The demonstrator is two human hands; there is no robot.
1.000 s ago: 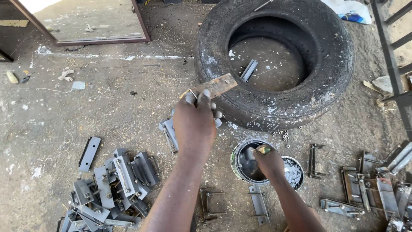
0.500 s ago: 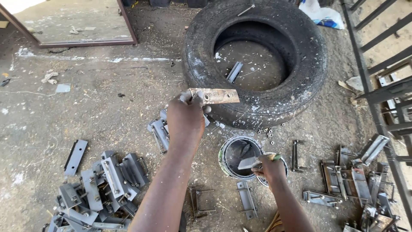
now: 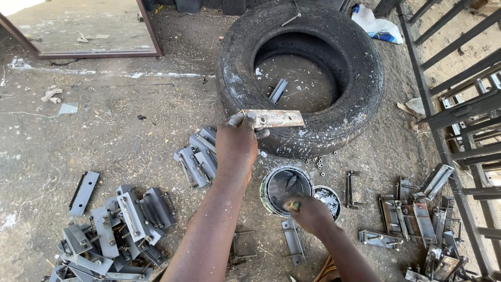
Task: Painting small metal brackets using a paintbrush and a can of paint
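Head view, looking straight down, and the big worn tyre [image 3: 360, 89] lying flat on the dirt floor [image 3: 120, 136] is our landmark. Left hand [image 3: 237, 143] is up at the tyre's near wall, fingers clamped on one end of a rusty flat metal plate [image 3: 274, 118] with holes in it; the plate lies level across the tyre's near sidewall. Right hand [image 3: 308, 211] is down on the near side of the tyre, closed around a brush handle [image 3: 295, 205] over the rim of an open paint can [image 3: 284, 185]; the brush end is hard to make out. The can's round lid [image 3: 329, 199] sits just beside it. A single grey bracket [image 3: 277, 90] rests inside the tyre's hole. Just left of the tyre's near edge lies a small stack of grey painted brackets [image 3: 197, 155], and further left and nearer sits a larger heap of them [image 3: 112, 227]. Right of the can, unpainted rusty brackets [image 3: 412, 219] are scattered beside a metal gate frame [image 3: 459, 115].
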